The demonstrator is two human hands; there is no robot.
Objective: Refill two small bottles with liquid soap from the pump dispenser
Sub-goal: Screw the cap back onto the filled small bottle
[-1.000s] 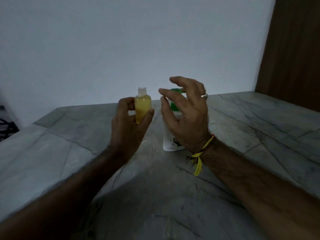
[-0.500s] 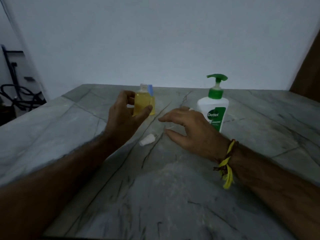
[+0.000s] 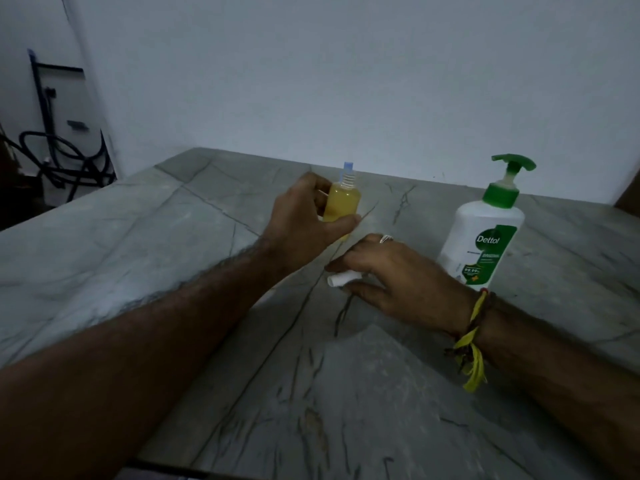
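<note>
My left hand (image 3: 304, 223) grips a small clear bottle (image 3: 341, 202) full of yellow soap, its threaded neck uncapped. Right behind it a blue cap tip (image 3: 348, 165) of a second small bottle shows; the rest of that bottle is hidden. My right hand (image 3: 398, 275) lies low on the grey marble table (image 3: 173, 237), its fingers closing on a small white cap (image 3: 339, 278). The white pump dispenser (image 3: 485, 244) with a green pump head stands upright just right of my right hand.
A white wall runs along the table's far edge. Dark hoses and a stand (image 3: 59, 157) sit on the floor beyond the table's left edge. A brown door edge (image 3: 628, 199) shows at the far right.
My right hand left the pump head, dropped to the table and reached the white cap. My left hand kept the filled bottle. The view swung left.
</note>
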